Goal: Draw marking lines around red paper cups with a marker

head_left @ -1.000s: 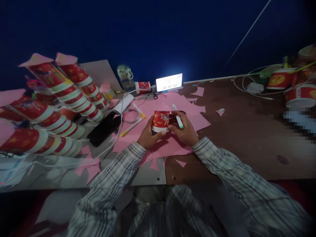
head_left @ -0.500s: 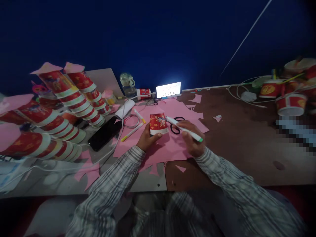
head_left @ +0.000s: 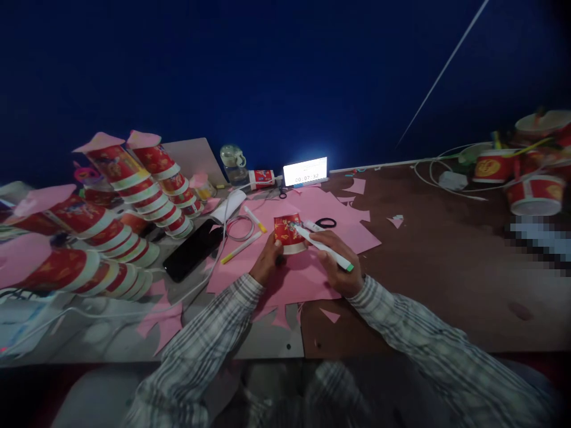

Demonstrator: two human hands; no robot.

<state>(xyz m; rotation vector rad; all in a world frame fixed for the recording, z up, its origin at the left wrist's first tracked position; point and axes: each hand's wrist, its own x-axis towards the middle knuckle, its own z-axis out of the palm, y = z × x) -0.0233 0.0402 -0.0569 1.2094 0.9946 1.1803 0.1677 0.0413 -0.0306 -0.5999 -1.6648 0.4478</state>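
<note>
Left hand (head_left: 267,264): forearm in a plaid sleeve came in from the lower left, wrist low over the pink paper (head_left: 307,282); fingers curled round the near left side of the paper cup (head_left: 289,233), gripping it.
Right hand (head_left: 335,268): forearm entered from the lower right, wrist bent inward towards the cup; fingers pinched closed on the marker (head_left: 323,248) near its middle.
Marker: white barrel with a green end; the green end pointed back towards the right sleeve and the tip lay against the cup's right side. Whether it marked the cup could not be told.
Paper cup: red with a gold print, white-banded end down, standing on the pink paper between the two hands, in the middle of the counter (head_left: 446,267).
Pink paper: several overlapping sheets with cut, jagged edges, spread under both hands; small scraps lay to the right.
Scissors (head_left: 325,223): black handles, just beyond the cup on the paper.
Phone (head_left: 193,249): dark, face up, left of the paper.
Yellow-tipped pens (head_left: 243,245): two, lying left of the cup beside a coiled cable (head_left: 238,224).
Cup stacks (head_left: 147,178): long leaning rows of red cups, far left.
Lit screen (head_left: 305,171): at the back edge, showing digits.
Red bowls (head_left: 535,193): far right, well apart from the hands.
</note>
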